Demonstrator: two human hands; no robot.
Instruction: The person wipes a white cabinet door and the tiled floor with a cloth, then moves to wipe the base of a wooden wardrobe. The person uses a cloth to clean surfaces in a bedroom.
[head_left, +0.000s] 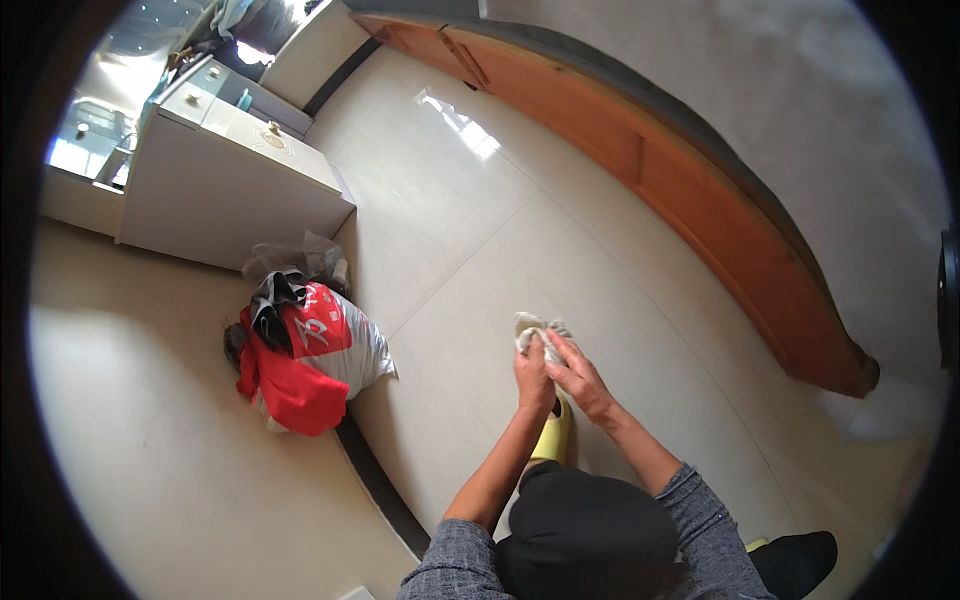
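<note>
A small crumpled whitish cloth (531, 324) is bunched between my two hands, over the tiled floor. My left hand (533, 379) grips it from the left, with the thumb up against its folds. From the right, my right hand (581, 375) presses against the cloth, its fingers stretched along it and touching the left hand. Parts of the cloth are hidden behind the fingers. Below the hands, a yellow slipper (552, 439) on my foot shows beside my dark trouser leg.
A white and red plastic bag (364, 345) with red and dark fabric on it leans by the wall at left. Behind it stands a white cabinet (232, 187) with drawers. A long orange-brown wooden bed side panel (675, 217) curves along the right.
</note>
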